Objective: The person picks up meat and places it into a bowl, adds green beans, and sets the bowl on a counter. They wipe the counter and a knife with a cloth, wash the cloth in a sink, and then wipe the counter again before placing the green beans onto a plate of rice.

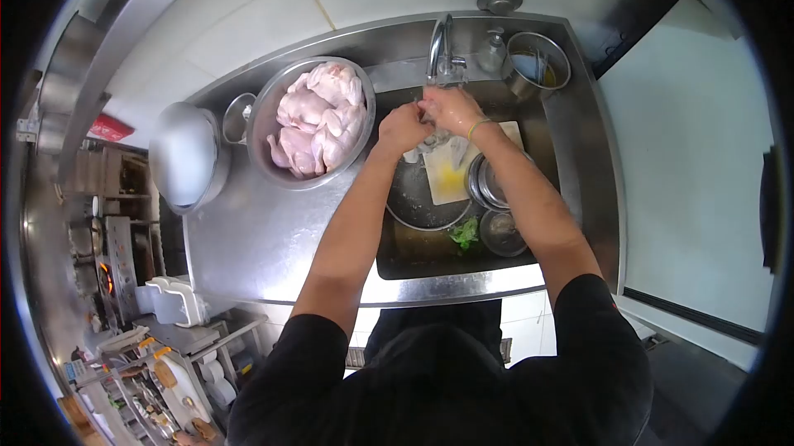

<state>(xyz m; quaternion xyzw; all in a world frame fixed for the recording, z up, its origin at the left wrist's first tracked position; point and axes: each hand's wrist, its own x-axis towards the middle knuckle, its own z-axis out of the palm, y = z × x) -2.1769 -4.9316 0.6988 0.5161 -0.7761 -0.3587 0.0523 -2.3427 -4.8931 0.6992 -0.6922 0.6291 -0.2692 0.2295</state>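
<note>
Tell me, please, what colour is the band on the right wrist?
Pale yellow-green; the wristband shows in the head view, the only one.

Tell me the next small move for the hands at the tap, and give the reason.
Probably turn the pale piece over under the tap. The left hand and the right hand both grip it just below the spout, above the sink, so only its upper side faces the spout. The bowl of raw chickens stands on the counter beside the sink.
</note>
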